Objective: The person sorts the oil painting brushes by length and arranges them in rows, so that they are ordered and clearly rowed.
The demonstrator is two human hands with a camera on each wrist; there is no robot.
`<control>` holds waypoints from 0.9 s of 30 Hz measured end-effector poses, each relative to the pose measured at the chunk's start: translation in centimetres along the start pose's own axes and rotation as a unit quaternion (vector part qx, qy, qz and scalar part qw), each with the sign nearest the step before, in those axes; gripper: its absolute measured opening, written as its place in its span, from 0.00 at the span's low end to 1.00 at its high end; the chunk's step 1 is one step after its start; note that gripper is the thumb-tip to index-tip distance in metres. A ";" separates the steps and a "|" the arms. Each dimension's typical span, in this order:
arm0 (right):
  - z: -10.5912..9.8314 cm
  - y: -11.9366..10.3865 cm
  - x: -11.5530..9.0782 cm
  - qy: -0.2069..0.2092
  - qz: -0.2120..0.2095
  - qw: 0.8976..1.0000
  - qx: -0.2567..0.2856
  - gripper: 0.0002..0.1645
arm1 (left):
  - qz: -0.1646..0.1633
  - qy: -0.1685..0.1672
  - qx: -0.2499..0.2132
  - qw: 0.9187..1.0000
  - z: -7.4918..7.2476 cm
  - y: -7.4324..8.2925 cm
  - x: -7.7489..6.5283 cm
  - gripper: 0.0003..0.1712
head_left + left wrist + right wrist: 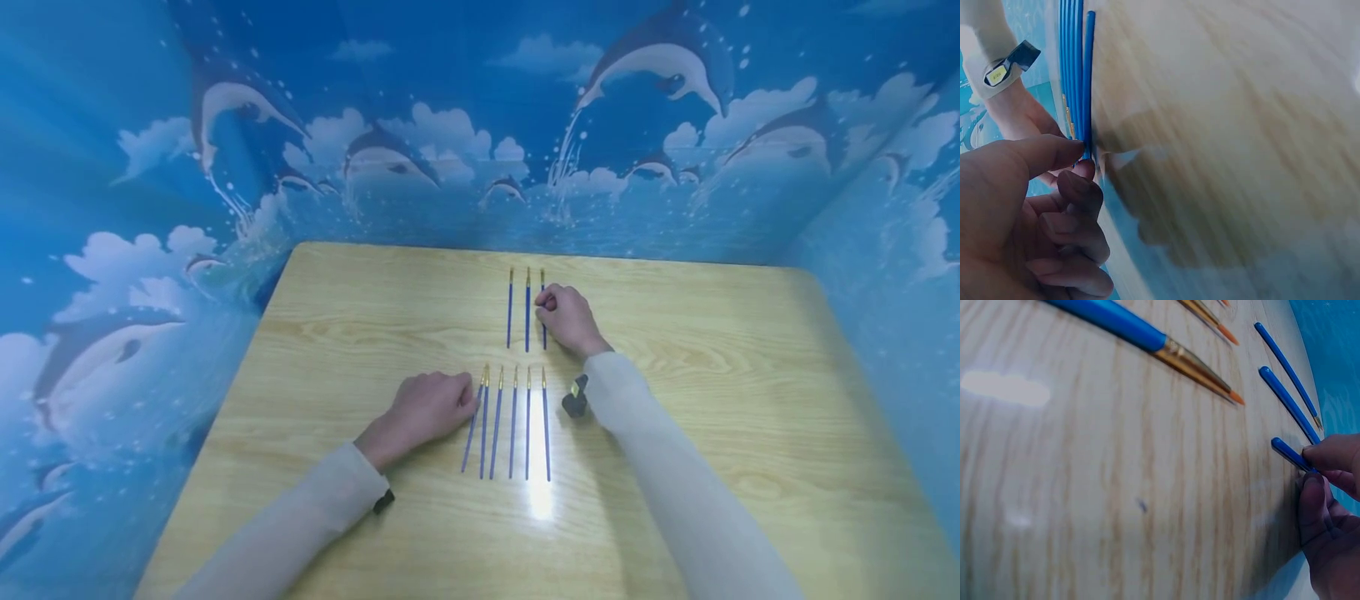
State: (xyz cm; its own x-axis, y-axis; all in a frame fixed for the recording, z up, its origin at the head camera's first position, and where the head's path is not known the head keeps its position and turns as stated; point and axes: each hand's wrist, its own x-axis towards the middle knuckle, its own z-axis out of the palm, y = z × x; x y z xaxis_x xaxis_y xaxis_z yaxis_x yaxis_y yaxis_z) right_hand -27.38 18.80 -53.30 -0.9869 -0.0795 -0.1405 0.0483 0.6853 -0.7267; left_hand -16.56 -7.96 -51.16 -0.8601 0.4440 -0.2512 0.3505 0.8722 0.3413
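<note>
Several slim blue paintbrushes with gold ferrules lie in two rows, bristle ends toward the far side. My left hand [431,406] pinches the leftmost paintbrush [472,437] of the near row between thumb and index finger. This brush slants slightly, its tip close to its neighbour [484,433]. Thumb and fingertips of my right hand [568,319] pinch the rightmost paintbrush [1285,450] of the far row, covering its middle. Left of it lie a thicker paintbrush [527,317] and a thin paintbrush [509,312]. The rest of the near row, such as this paintbrush [513,433], lies between my forearms.
The light wooden table [712,367] extends to both sides of the brushes. Blue dolphin-print sheeting [465,200] stands behind its far edge and along the sides. A small black device [575,397] sits at my right cuff, another [383,501] at the left.
</note>
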 end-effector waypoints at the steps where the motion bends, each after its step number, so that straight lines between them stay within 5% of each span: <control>1: 0.0 0.0 0.0 0.000 0.000 1.000 0.001 0.12 | 0.000 0.000 0.007 1.000 0.0 0.0 0.0 0.16; 17: 0.1 0.4 0.1 0.001 -0.006 1.000 0.011 0.13 | -0.002 0.018 0.051 0.999 0.9 0.8 -0.4 0.21; 22: -0.1 1.2 -0.4 0.019 0.016 0.996 0.086 0.14 | -0.004 0.022 0.039 0.999 1.2 0.6 -0.4 0.20; 27: -0.9 2.2 -1.3 0.031 0.036 0.981 0.190 0.17 | -0.005 0.019 0.026 0.999 1.6 0.6 -0.4 0.20</control>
State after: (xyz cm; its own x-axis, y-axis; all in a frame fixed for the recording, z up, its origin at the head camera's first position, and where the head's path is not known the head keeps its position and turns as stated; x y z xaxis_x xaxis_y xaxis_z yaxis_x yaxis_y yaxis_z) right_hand -26.09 21.10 -54.10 -0.9857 0.0110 -0.1683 0.1605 0.3680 -0.9159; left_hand -15.44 -7.31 -52.27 -0.8766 0.4283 -0.2196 0.3598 0.8861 0.2921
